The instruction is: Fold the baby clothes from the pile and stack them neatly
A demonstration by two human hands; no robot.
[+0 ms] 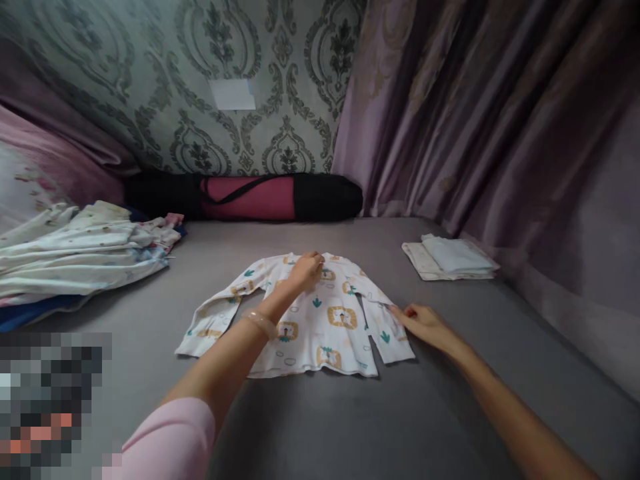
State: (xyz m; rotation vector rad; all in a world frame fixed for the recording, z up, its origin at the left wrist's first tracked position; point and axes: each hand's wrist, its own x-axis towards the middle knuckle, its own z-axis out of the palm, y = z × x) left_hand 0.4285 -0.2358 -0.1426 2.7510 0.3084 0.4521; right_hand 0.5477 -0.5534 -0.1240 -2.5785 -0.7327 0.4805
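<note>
A small white long-sleeved shirt (317,320) with tan lion faces and green leaves lies spread on the grey sheet, its collar away from me and both sleeves angled outward. My left hand (309,268) is at the collar, its fingers closed together on the fabric there. At the right sleeve, my right hand (423,323) pinches the outer edge of the cloth between thumb and fingers. A clear bangle circles my left wrist.
Loose clothes (90,247) are heaped at the left. Folded clothes (450,259) sit at the right. A black and red long bag (250,198) lies along the patterned wall, beside purple curtains (415,113). The lower left corner is pixelated.
</note>
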